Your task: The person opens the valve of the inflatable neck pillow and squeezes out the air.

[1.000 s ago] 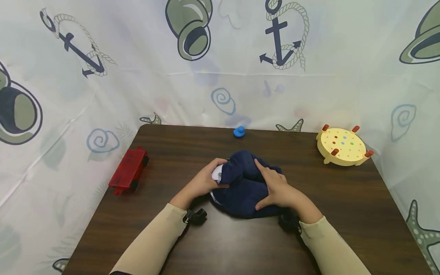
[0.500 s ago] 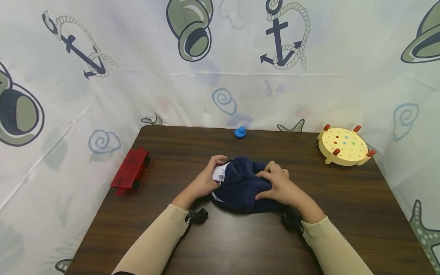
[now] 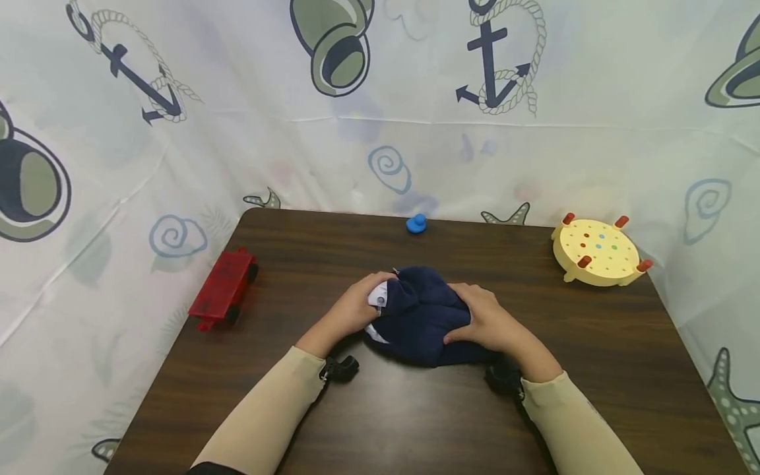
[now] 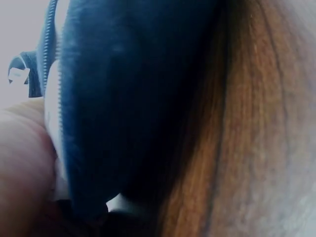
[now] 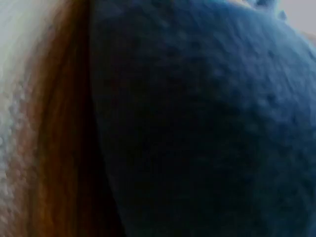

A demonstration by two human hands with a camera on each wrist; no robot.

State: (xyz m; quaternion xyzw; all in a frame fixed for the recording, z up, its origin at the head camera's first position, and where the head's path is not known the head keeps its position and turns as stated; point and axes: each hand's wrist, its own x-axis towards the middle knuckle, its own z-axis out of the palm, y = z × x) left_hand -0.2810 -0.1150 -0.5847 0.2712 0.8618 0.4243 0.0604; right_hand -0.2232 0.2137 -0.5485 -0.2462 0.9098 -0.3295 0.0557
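Note:
A navy cloth zip pouch (image 3: 424, 323) lies bunched on the dark wooden table (image 3: 380, 422). Its zipped edge faces left, with white lining (image 3: 378, 295) showing there. My left hand (image 3: 350, 305) grips that edge, fingers at the lining. In the left wrist view, the pouch (image 4: 113, 98) shows its zipper teeth (image 4: 60, 94) and a small loop with a white tag (image 4: 19, 75). My right hand (image 3: 489, 320) holds the pouch's right end, thumb in front and fingers over the top. Navy fabric (image 5: 207, 108) fills most of the right wrist view, hiding that hand's fingers.
A red toy wagon (image 3: 224, 288) with black wheels stands at the table's left edge. At the back middle sits a small blue knobbed piece (image 3: 416, 223). A round yellow toy (image 3: 600, 252) with red pegs is at the far right corner. Patterned cloth (image 3: 415, 86) hangs behind.
The pouch has become flatter on its near side. My right fingers curled in on the fabric, then spread out over its right end again. My left hand keeps its hold on the zipped edge.

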